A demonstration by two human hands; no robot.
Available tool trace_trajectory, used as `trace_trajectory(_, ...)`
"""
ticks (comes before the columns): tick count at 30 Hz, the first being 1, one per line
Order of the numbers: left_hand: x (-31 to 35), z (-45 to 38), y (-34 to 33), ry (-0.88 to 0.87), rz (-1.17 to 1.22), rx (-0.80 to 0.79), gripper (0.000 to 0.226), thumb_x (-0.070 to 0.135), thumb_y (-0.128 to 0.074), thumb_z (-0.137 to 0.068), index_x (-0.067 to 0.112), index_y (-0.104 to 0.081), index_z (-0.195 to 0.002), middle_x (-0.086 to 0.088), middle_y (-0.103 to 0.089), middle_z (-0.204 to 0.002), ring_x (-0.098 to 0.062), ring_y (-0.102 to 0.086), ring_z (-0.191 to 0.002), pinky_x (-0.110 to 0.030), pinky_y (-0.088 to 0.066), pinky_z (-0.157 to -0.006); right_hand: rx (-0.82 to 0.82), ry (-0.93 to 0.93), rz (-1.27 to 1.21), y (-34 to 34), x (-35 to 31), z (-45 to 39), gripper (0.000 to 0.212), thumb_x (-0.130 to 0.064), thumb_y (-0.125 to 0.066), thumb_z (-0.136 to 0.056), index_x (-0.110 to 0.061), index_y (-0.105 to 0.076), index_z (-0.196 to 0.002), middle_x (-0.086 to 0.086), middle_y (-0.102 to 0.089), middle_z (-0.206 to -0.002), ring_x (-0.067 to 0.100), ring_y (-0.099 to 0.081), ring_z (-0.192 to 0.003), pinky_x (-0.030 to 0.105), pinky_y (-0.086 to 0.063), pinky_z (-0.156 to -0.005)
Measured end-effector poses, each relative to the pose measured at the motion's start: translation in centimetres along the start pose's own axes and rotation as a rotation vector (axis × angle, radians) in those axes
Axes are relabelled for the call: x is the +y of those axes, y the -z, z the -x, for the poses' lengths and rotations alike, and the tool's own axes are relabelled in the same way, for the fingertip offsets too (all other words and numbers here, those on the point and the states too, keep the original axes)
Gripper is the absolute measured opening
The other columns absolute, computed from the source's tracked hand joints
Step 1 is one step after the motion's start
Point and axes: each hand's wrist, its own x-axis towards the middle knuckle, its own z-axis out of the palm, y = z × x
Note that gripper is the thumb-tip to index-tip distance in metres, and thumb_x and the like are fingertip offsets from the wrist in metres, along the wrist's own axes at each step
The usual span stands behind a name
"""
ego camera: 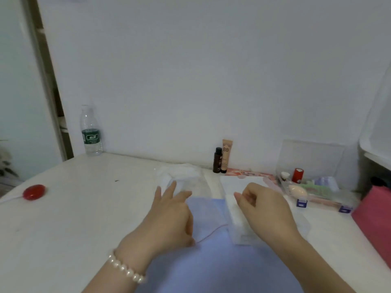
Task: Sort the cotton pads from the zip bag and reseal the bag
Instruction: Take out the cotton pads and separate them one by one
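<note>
A clear zip bag (186, 178) with white cotton pads inside lies on the table, just beyond a blue cloth (211, 261). My left hand (169, 212) stretches towards it with straight, spread fingers, their tips over the bag's near edge. A stack of white cotton pads (234, 216) lies on the right side of the cloth, in clear wrapping (304, 225). My right hand (264, 210) is over this stack with curled fingers. Its thumb and fingertips pinch the stack's far end.
A water bottle (91, 132) stands at the back left and a red round object (33, 192) lies at the left. A dark bottle (217, 160) and BB tube (226, 155) stand by the wall. A white sheet (237, 181), clear organiser (313, 187) and pink box (374, 214) lie right.
</note>
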Motion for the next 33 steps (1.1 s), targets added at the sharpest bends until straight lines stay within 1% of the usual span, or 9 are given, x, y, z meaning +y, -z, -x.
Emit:
trace_trajectory(3,-2.8,1.0,-0.7,0.042,-0.149,-0.121,0.035,0.029,-0.053,-0.091,0.025,-0.057,-0.126,0.002,0.009,-0.159,-0.036,0.016,-0.143,-0.054,0.001,-0.114,-0.117,0.155,-0.147,-1.4,-1.9,1.4,0.027,-0.030,-0.056,-0.089,-0.024,-0.052,-0.063,-0.008,-0.060,-0.065,0.010,-0.055,-0.066,0.030,-0.044,-0.067)
trace_trajectory(5,-4.1,1.0,-1.2,0.041,-0.121,-0.108,0.040,0.025,-0.045,-0.096,0.017,-0.044,-0.136,0.002,0.003,-0.160,-0.037,0.005,-0.144,-0.053,-0.010,-0.114,-0.206,0.279,-0.152,-2.9,-2.7,2.1,0.018,-0.024,-0.053,-0.091,-0.020,-0.064,-0.077,-0.007,-0.067,-0.079,0.011,-0.060,-0.077,0.030,-0.047,-0.075)
trace_trajectory(10,-4.8,0.1,-1.8,-0.011,0.218,0.242,0.029,0.012,-0.049,-0.094,0.007,-0.055,-0.122,-0.006,-0.048,-0.126,-0.027,-0.052,-0.113,-0.030,-0.039,-0.093,-0.290,0.534,0.043,-6.5,-3.0,3.3,0.033,-0.010,-0.040,-0.093,-0.006,-0.060,-0.118,0.009,-0.061,-0.122,0.025,-0.052,-0.116,0.034,-0.039,-0.099)
trace_trajectory(13,-4.6,-0.8,-1.7,0.016,0.243,0.340,0.025,0.012,-0.058,-0.090,0.009,-0.059,-0.115,-0.003,-0.050,-0.114,-0.024,-0.057,-0.098,-0.024,-0.041,-0.082,-0.336,0.600,0.275,-8.0,-3.4,3.2,0.036,0.000,-0.038,-0.087,-0.002,-0.056,-0.118,0.015,-0.055,-0.124,0.032,-0.045,-0.118,0.039,-0.030,-0.106)
trace_trajectory(19,-4.7,-1.7,-1.9,0.047,0.243,0.416,0.030,-0.006,-0.052,-0.077,0.016,-0.037,-0.088,-0.002,-0.039,-0.087,-0.030,-0.046,-0.070,-0.037,-0.035,-0.059,-0.414,0.550,0.645,-8.0,-4.6,2.0,0.037,-0.025,-0.037,-0.091,-0.003,-0.065,-0.101,0.014,-0.056,-0.121,0.027,-0.020,-0.139,0.038,0.009,-0.117)
trace_trajectory(23,-5.0,-2.4,-2.2,0.159,0.332,0.504,0.044,-0.004,-0.048,-0.078,0.010,-0.037,-0.119,-0.011,-0.047,-0.110,-0.034,-0.052,-0.078,-0.038,-0.042,-0.064,-0.441,0.505,0.639,-8.1,-5.8,1.1,0.032,-0.022,-0.032,-0.093,-0.010,-0.057,-0.077,0.005,-0.058,-0.073,0.026,-0.050,-0.098,0.038,0.000,-0.118)
trace_trajectory(26,-5.7,-3.3,-2.2,0.228,0.304,0.517,0.063,0.000,-0.049,-0.083,0.010,-0.027,-0.142,-0.013,-0.040,-0.126,-0.037,-0.056,-0.091,-0.035,-0.041,-0.067,-0.460,0.484,0.752,-9.4,-6.1,0.4,0.028,-0.016,-0.033,-0.096,-0.010,-0.060,-0.098,0.006,-0.065,-0.096,0.026,-0.056,-0.099,0.039,-0.012,-0.113)
trace_trajectory(29,-6.2,-4.2,-2.1,0.194,0.140,0.485,0.031,0.001,-0.047,-0.085,0.008,-0.057,-0.114,-0.012,-0.050,-0.110,-0.034,-0.052,-0.094,-0.032,-0.033,-0.064,-0.504,0.323,0.742,-10.2,-6.9,-0.6,0.030,-0.010,-0.048,-0.091,-0.007,-0.047,-0.121,0.009,-0.059,-0.118,0.027,-0.054,-0.112,0.035,-0.029,-0.101)
trace_trajectory(33,-6.2,-4.8,-1.7,0.232,0.146,0.342,0.004,0.010,-0.042,-0.090,0.014,-0.043,-0.090,-0.008,-0.051,-0.094,-0.028,-0.049,-0.085,-0.031,-0.032,-0.064,-0.580,0.277,0.444,-11.9,-8.0,-1.3,0.040,0.000,-0.046,-0.090,-0.005,-0.042,-0.129,0.014,-0.049,-0.126,0.028,-0.049,-0.115,0.031,-0.038,-0.084)
